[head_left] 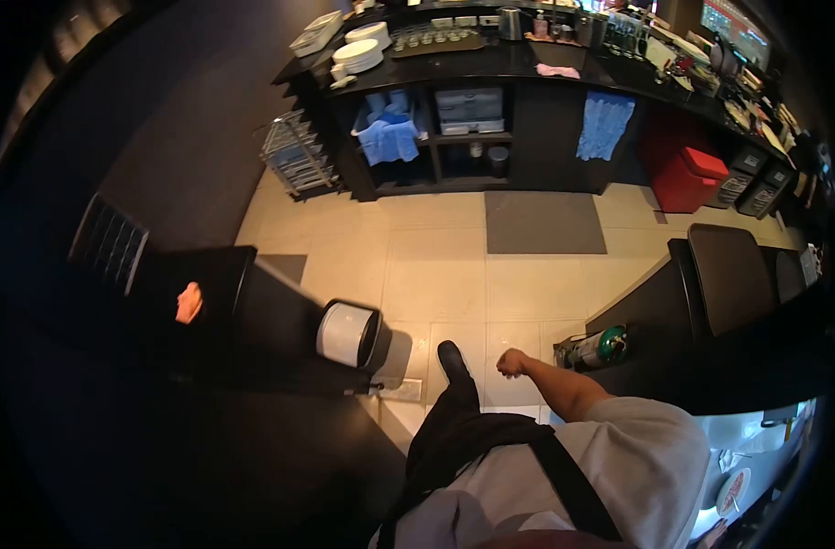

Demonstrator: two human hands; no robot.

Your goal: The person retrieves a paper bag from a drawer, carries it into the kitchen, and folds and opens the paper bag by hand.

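My right hand (511, 363) hangs out in front of my body over the tiled floor. Its fingers are curled in, and nothing shows in them. Nearest to it on the right is a green-topped gas cylinder (605, 348), low beside a dark counter, apart from the hand. My left hand is out of view. My shoe (453, 359) points forward on the tiles (436, 274). A white bin with a dark rim (346, 335) stands to the left of my leg.
Ahead is a black counter with stacked white plates (358, 55), a tray of glasses (436, 40) and a pink cloth (558, 70). A red bin (689, 179) stands right, a wire rack (296, 154) left. An orange-pink cloth (188, 303) lies on the left counter; a brown tray (728, 274) rests on the right.
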